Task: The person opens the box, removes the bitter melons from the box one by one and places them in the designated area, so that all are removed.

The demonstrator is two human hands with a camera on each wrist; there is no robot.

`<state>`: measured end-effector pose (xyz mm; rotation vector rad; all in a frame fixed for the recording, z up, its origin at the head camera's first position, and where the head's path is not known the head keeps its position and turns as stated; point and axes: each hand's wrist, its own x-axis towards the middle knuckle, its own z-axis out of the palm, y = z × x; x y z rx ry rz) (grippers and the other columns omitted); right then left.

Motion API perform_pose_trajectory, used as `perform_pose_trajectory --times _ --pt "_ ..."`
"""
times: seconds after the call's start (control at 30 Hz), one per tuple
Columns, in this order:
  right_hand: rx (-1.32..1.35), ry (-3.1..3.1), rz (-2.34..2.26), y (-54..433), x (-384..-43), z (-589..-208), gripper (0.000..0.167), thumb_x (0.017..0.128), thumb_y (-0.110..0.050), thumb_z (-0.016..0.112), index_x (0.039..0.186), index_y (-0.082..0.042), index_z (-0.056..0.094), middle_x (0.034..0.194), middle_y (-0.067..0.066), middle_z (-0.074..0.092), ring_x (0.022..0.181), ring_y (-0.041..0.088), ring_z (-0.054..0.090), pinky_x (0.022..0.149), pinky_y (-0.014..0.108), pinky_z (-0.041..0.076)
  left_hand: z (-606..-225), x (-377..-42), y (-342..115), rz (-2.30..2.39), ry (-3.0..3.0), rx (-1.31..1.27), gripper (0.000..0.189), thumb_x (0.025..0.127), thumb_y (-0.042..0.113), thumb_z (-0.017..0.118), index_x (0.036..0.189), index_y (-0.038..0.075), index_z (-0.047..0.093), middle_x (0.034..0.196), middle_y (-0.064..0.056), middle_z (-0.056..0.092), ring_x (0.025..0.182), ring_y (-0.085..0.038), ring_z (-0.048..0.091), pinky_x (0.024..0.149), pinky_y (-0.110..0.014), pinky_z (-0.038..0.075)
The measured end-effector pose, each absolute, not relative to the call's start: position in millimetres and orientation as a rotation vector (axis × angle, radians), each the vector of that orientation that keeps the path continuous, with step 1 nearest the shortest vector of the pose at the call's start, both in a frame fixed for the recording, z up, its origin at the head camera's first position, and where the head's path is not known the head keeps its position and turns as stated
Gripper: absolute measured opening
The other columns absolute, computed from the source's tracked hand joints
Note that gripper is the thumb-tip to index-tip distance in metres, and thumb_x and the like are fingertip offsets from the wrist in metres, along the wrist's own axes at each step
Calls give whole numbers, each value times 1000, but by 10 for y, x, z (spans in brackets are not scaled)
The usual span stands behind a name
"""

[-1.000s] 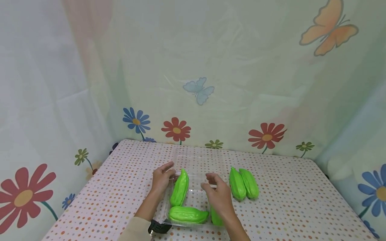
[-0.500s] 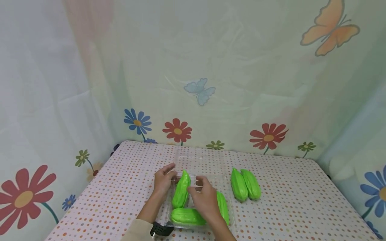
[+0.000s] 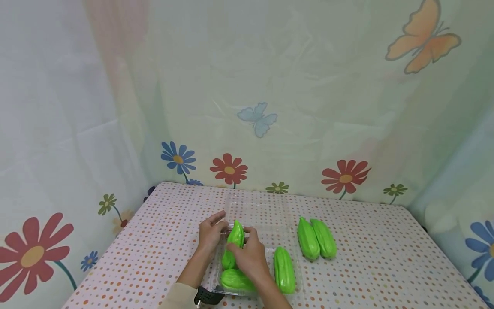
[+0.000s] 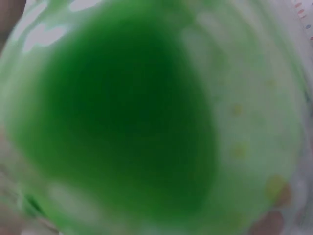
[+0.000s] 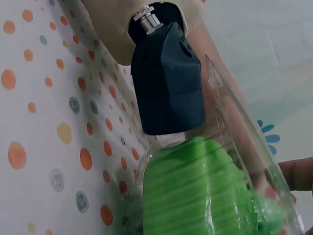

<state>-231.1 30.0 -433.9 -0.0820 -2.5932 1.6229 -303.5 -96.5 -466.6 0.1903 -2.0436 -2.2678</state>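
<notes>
In the head view, a clear plastic clamshell box [image 3: 269,259] contains three bright green bitter melons. My right hand [image 3: 251,258] reaches into it and grips the bitter melon along the left side [image 3: 236,235], thumb on top and fingers on its right. At the box's upper left corner, my left hand [image 3: 210,235] holds the rim. One bitter melon [image 3: 234,280] lies crosswise at the front, partly behind the right forearm; another bitter melon [image 3: 284,270] lies lengthwise at the right. Blurred green melon [image 4: 127,107] fills the left wrist view. Through clear plastic, the right wrist view shows a ridged melon [image 5: 195,191].
Two more bitter melons [image 3: 316,238] lie side by side on the dotted tablecloth [image 3: 366,257], right of the box. The box's clear lid [image 3: 257,210] is folded back behind it. A black wrist camera [image 3: 208,296] sits by the box's front left corner.
My right hand has moved left from above the right-hand melon to the left one and now grips it. My left hand stays at the box's corner.
</notes>
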Motion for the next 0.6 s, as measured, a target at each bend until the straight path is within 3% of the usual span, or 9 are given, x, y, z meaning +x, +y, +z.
perform_pose_trajectory --times 0.3,0.6 --pt "-37 -2610 1600 265 -2259 -4297 75 80 -9 79 144 2 41 110 20 68 90 25 66 72 40 59 -4662 -3026 -981 -2260 -2037 170 49 92 1 60 140 -4 56 145 -20 56 95 -28 71 75 -22 60" --pt "-29 -2510 1685 343 -2194 -4202 72 85 -11 75 148 -2 40 122 22 64 97 27 66 75 38 59 -4674 -3039 -978 -2288 -2049 181 49 93 2 60 142 -2 55 146 -18 55 98 -29 70 78 -23 61"
